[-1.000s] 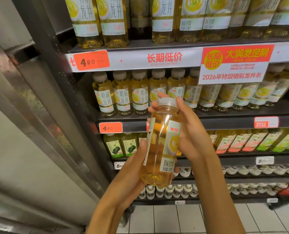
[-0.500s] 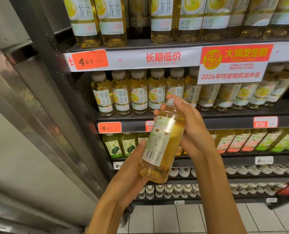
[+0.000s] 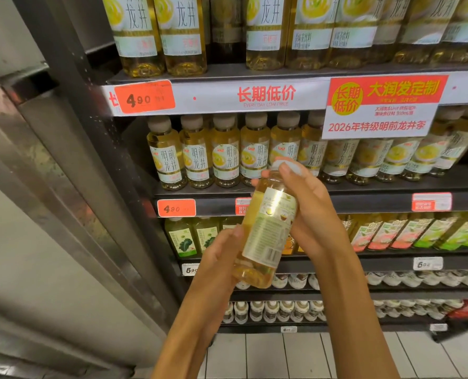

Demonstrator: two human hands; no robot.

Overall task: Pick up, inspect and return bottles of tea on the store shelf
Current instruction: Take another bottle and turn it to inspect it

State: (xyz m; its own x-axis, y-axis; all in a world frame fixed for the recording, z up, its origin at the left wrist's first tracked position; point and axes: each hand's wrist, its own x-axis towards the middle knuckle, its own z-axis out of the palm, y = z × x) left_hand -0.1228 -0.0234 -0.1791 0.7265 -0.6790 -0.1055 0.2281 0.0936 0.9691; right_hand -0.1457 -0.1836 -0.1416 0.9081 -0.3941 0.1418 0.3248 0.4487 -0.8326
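Tea bottle (image 3: 265, 231), one, tilted, both grips curled round it: left hand (image 3: 219, 258) low, right hand (image 3: 312, 212) seemingly at cap.

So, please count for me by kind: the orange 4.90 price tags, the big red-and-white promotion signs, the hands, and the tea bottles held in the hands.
Orange 4.90 price tags: 2 (the second is one shelf lower)
Red-and-white promotion sign: 1
Hands: 2, left hand and right hand
Held tea bottle: 1
Total: 6
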